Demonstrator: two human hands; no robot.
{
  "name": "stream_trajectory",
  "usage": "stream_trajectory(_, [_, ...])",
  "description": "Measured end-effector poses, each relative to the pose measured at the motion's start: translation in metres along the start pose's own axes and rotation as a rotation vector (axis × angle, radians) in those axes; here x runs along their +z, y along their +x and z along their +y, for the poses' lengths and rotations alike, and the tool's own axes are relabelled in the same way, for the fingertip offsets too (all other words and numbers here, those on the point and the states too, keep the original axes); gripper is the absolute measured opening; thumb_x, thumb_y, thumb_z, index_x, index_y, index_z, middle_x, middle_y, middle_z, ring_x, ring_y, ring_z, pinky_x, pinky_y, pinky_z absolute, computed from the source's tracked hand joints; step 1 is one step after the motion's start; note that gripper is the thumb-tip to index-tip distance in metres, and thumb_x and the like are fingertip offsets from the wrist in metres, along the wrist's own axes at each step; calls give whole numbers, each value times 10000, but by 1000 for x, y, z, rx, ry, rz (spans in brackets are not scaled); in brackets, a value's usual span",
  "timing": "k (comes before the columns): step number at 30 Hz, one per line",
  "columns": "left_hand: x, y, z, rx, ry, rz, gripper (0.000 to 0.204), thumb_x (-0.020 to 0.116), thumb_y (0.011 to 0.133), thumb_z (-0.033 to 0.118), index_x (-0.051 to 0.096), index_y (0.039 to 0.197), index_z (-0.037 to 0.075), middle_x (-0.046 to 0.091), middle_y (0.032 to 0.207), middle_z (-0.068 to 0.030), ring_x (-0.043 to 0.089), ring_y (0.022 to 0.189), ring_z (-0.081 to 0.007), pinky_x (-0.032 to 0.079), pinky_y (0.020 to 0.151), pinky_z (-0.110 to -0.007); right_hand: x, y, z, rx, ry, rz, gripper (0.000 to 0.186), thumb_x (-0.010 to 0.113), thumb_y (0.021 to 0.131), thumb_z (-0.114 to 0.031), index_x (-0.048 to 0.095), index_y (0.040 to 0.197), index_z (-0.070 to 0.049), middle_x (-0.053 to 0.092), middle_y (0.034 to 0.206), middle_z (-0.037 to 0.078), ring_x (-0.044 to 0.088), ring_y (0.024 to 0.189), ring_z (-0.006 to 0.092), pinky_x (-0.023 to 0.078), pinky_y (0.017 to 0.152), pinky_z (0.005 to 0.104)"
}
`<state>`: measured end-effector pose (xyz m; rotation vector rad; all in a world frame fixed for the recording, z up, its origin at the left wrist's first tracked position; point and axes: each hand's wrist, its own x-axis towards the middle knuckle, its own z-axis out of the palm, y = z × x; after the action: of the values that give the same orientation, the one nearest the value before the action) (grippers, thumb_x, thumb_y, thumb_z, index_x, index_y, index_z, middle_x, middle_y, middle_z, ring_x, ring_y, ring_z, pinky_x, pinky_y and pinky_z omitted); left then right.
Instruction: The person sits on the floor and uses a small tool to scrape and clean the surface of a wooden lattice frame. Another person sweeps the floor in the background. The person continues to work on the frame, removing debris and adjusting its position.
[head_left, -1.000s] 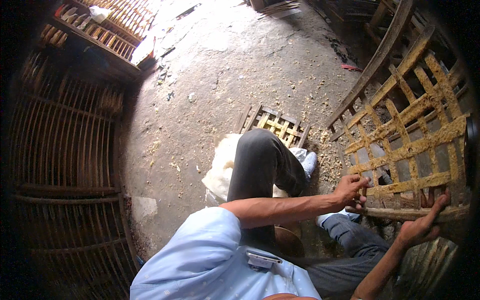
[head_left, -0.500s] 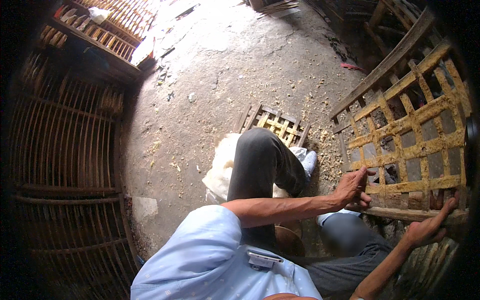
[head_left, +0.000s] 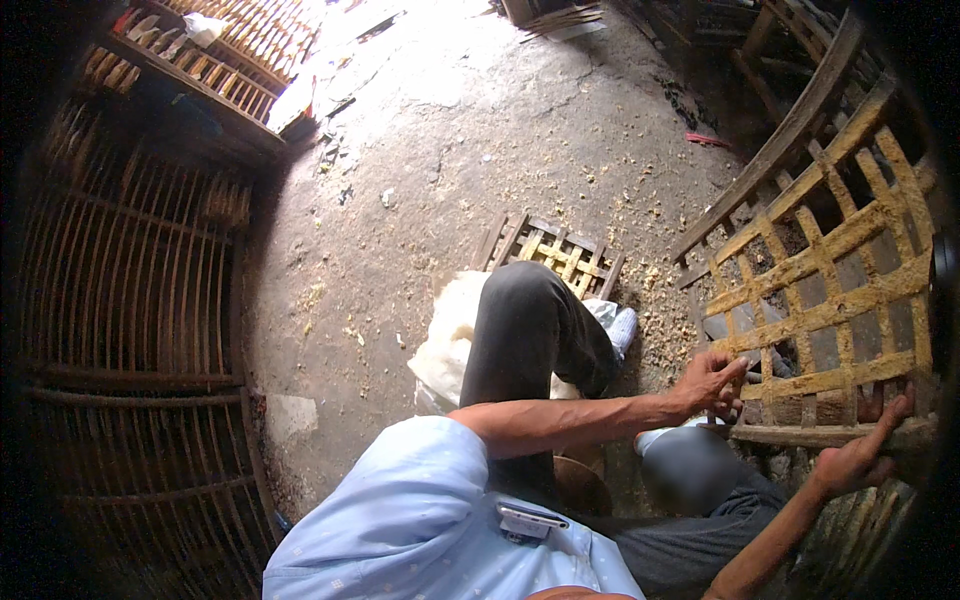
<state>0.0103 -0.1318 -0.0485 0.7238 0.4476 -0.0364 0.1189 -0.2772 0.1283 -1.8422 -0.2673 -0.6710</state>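
A slatted wooden rack (head_left: 815, 325), its crossed strips stained yellow, leans at a tilt on my right side. At its lower left corner, my left hand (head_left: 712, 385) is closed with bent fingers pinching the end of a yellow strip. My right hand (head_left: 855, 462) grips the bottom rail near the lower right corner, its index finger stretched up along the rack's edge and its other fingers curled. What lies behind the lattice is mostly hidden.
A smaller lattice rack (head_left: 560, 250) lies on the concrete floor beyond my knee, beside a whitish sack (head_left: 440, 345). Crumbs litter the floor. Tall slatted racks (head_left: 140, 290) line the left. A thin red object (head_left: 707, 139) lies far right, near dark timber.
My left hand has shifted slightly down, its fingers more bent onto the strip's end. The rack has tilted a little, while my right hand stays at its lower right corner.
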Motion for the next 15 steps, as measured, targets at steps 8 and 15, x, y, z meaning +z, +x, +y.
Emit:
stream_trajectory(8, [-5,-10,4,-67,-212,-80,530,456,1005,509,503,1349,108,605,1201,-70,639,781,-167,592,652,-333,-3,-6,11,20,85,-59,413,352,1017,-116,471,1372,58,419,1482,187,405,1382,243,286,1187,467])
stream_trajectory(15, [-8,14,-18,-155,-336,-176,562,462,991,534,460,1391,140,593,1280,-94,670,838,-212,585,668,-379,-44,6,83,-389,-343,-120,522,349,1025,-291,351,1493,-58,315,1558,150,286,1453,248,145,1221,436])
